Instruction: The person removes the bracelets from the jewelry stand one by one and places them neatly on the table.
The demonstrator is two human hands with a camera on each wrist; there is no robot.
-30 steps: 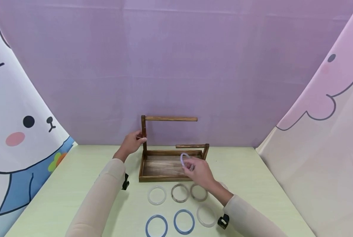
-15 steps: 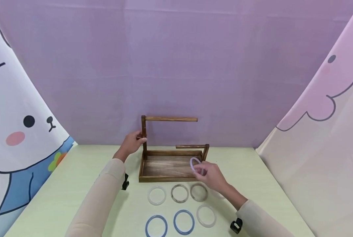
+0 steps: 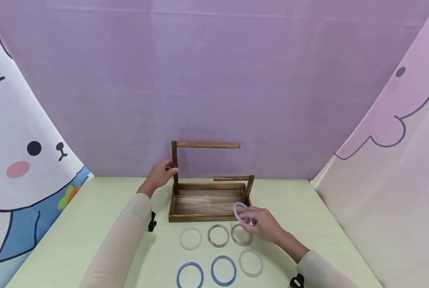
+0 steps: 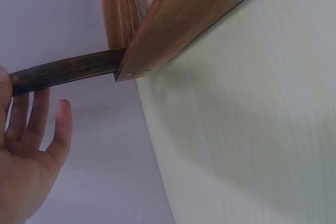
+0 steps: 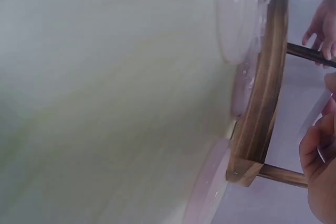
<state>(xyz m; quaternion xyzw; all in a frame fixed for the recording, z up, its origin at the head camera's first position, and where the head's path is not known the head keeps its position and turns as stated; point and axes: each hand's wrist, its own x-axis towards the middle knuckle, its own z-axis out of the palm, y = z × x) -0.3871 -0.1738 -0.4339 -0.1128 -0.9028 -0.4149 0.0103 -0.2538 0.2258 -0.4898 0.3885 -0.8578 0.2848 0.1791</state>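
Note:
My left hand [image 3: 159, 176] holds the tall left post [image 3: 174, 156] of a dark wooden stand; in the left wrist view its thumb and fingers meet the post's end. My right hand [image 3: 264, 226] pinches a lilac bangle [image 3: 234, 209], held up on edge at the front right corner of the stand's tray [image 3: 201, 218]. Just in front of the tray lie a whitish bangle [image 3: 181, 239] and two grey-brown bangles [image 3: 209, 236], the right one partly behind my right fingers. Both the stand's long upper bar [image 3: 208, 145] and its short lower bar [image 3: 232, 178] carry nothing.
Nearer to me are two blue bangles [image 3: 213, 270] and a pale bangle [image 3: 241, 262] on the light wooden table [image 3: 293, 200]. A pinkish bangle [image 5: 202, 198] shows low in the right wrist view. Behind the stand hangs a purple cloth [image 3: 214, 80].
My right hand has come back from over the tray, moving right, down and towards me with the lilac bangle in its fingers. My left hand has stayed on the post.

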